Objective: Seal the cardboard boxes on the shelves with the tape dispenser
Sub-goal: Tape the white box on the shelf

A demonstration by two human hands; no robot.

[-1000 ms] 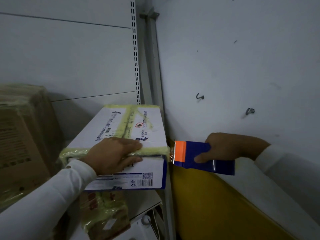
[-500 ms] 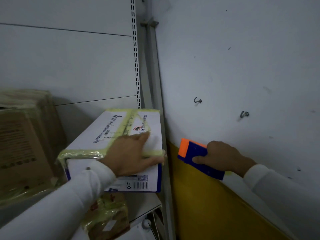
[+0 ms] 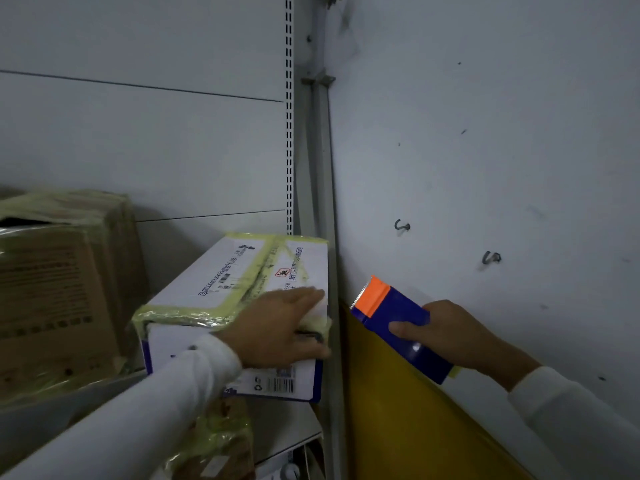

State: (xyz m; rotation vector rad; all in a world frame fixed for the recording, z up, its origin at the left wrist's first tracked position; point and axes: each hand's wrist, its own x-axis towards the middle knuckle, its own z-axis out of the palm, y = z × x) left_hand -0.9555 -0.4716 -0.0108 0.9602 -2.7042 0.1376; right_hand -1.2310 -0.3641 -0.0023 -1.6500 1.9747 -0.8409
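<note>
The left hand (image 3: 277,327) lies flat, fingers spread, on the near right corner of the white box (image 3: 221,289), pressing the yellowish tape (image 3: 194,311) that wraps its front edge; the thumb reaches down over the front face. The box sits on the shelf (image 3: 287,434), tight against the slotted upright (image 3: 289,133). The right hand (image 3: 450,336) grips the blue tape dispenser (image 3: 398,327) to the right of the box, apart from it, its orange toothed end pointing up and left. The tape roll is hidden. A brown box (image 3: 59,289) at far left is cut off and dim. Below the shelf a taped parcel (image 3: 221,445) is partly hidden by the sleeve.
</note>
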